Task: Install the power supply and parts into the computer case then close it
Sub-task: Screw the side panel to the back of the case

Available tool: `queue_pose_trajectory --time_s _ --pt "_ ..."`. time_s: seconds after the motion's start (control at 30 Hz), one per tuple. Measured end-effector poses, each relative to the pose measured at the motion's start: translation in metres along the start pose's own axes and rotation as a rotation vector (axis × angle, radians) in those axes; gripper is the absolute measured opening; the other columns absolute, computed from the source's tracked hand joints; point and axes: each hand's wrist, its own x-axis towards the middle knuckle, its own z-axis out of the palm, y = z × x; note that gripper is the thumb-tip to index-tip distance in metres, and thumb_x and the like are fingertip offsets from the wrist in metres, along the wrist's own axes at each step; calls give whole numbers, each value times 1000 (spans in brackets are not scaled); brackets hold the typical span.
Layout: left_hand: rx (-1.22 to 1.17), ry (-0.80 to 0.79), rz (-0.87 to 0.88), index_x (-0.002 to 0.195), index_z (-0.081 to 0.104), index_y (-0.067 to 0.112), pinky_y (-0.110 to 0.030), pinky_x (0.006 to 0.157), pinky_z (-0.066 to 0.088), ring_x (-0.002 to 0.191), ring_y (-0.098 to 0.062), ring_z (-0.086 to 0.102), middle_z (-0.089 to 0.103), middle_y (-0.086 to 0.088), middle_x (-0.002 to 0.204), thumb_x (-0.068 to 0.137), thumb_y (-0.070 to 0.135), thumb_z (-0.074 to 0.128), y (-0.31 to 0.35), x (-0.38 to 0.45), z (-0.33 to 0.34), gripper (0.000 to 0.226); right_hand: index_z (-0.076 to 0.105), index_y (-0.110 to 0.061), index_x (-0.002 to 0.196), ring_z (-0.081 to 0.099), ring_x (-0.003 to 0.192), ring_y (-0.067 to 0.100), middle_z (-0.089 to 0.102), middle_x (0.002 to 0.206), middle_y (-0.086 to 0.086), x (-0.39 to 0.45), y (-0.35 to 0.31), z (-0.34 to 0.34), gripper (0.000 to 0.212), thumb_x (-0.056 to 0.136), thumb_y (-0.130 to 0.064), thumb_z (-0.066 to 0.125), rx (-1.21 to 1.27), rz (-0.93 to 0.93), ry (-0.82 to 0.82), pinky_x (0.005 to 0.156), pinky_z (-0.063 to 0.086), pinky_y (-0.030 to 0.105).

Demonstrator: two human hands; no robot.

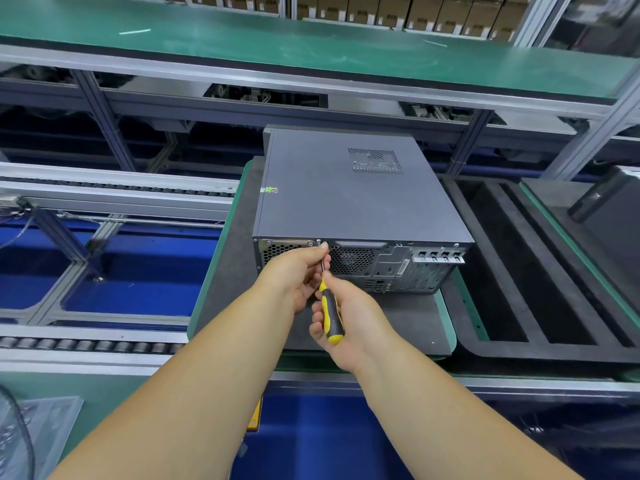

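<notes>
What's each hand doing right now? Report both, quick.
Left hand: pinches the screwdriver shaft near the tip, at the computer case.
Right hand: grips the screwdriver handle.

The computer case (349,199) is a dark grey metal box lying flat on its side, closed, its broad side panel facing up with a perforated vent patch toward 1 o'clock and a small coloured sticker near its 9 o'clock edge. Its rear panel faces 6 o'clock, showing honeycomb fan grilles, ports and silver expansion-slot covers. A yellow-and-black screwdriver (330,315) points its shaft up at the rear panel's top edge.
</notes>
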Motion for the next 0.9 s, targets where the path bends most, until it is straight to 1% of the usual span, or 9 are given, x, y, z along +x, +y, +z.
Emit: queue_pose_trajectory --time_s 0.1,0.37,0.5,0.63,0.7,0.73,0.8,0.83,0.9 --pt "-11 -8 13 81 65 11 -19 68 45 48 -1 60 67 5 57 89 13 67 0 2 0 8 69 -3 89 52 46 11 58 59 4 2 2 -1 23 86 -25 76 -41 -80 69 43 46 20" --pt "64 25 -21 67 66 14 -19 54 43 49 -4 51 64 5 58 85 22 73 1 4 -3 21 63 -5 77 48 45 11 55 56 5 0 -5 12 34 97 -31 60 -154 -82 103 46 43 21" --pt "85 6 -19 71 68 15 -20 48 45 57 -6 53 65 5 59 84 25 73 1 -2 -3 18 64 -3 80 47 46 11 55 56 5 -1 -3 11 33 98 -30 59 -134 -66 66 45 42 21" --pt "111 -60 -9 88 72 13 -25 58 52 69 -11 65 70 1 74 90 35 65 -2 -15 -9 24 66 -3 82 52 48 14 57 58 6 -3 -4 7 30 97 -29 61 -116 -47 38 47 48 24" --pt "138 -107 8 97 72 12 -28 58 54 67 -13 65 69 -1 79 92 39 60 -7 -25 -14 31 68 -5 84 56 57 16 60 65 8 -4 -2 2 30 96 -32 62 -114 -61 28 52 52 26" --pt "166 -120 21 103 71 12 -30 63 56 70 -14 65 69 -2 81 93 40 58 -12 -30 -17 33 69 -6 89 59 66 19 64 74 10 -3 1 -1 30 95 -35 62 -158 -84 48 57 53 30" --pt "232 -104 50 110 69 12 -38 87 54 87 -21 66 68 -4 88 95 40 56 -22 -42 -24 35 70 -14 101 62 84 22 67 95 10 -2 6 -7 30 95 -41 61 -284 -134 91 61 50 33" --pt "264 -79 64 111 69 14 -40 94 51 97 -23 66 69 -4 92 95 40 56 -26 -49 -26 33 69 -17 101 62 86 22 67 97 9 -4 9 -10 26 96 -41 60 -327 -152 95 59 48 32" --pt "338 -38 106 110 68 18 -41 97 51 106 -23 65 70 -3 100 95 40 56 -36 -68 -30 29 68 -20 99 62 78 19 68 91 7 -11 13 -17 20 97 -37 58 -370 -197 70 50 47 27"
